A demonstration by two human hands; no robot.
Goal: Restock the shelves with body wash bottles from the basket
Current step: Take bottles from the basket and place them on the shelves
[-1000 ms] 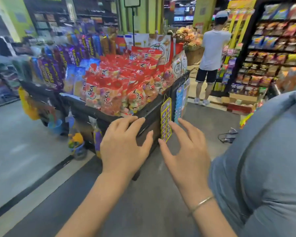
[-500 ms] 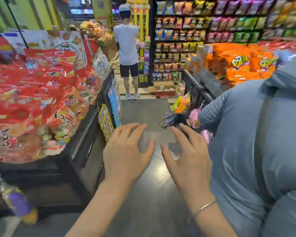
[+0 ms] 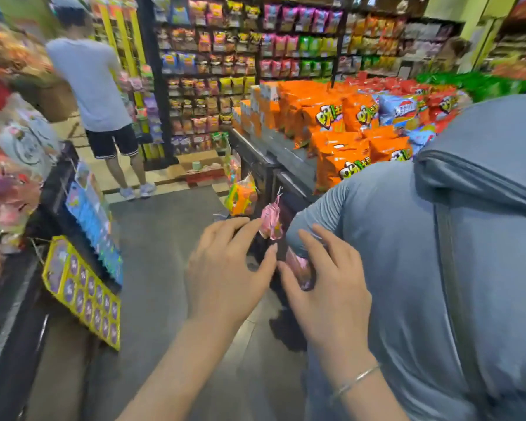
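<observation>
Left hand: left hand (image 3: 225,278) held out in front at waist height, fingers spread and relaxed, grasping nothing.
Right hand: right hand (image 3: 328,287) just beside it, likewise released and empty, a thin bracelet (image 3: 354,379) at the wrist.
Task's things: no body wash bottles, no basket and no toiletry shelf anywhere in view (whereabouts cannot be told from here).
Surroundings: snack aisle only; wall shelving (image 3: 243,71) packed with colourful packets, a low display of orange snack bags (image 3: 340,117) to the right, a bin of red packets (image 3: 0,165) at the left edge with a yellow card of small goods (image 3: 82,291) hanging off it.
People: one in a grey hooded top (image 3: 438,268) directly in front and to the right, very near the right hand; another in a white shirt (image 3: 88,83) and dark shorts farther down the aisle, facing the shelving.
Done: nothing visible; not a single bottle seen picked or placed.
Left: apparently everything — getting to the basket, taking bottles out, setting them on the right shelf.
Stage, as a judgement: probably in transit through the store, ahead of any restocking.
Caution: narrow passage, so care needed passing the grey-topped person.
</observation>
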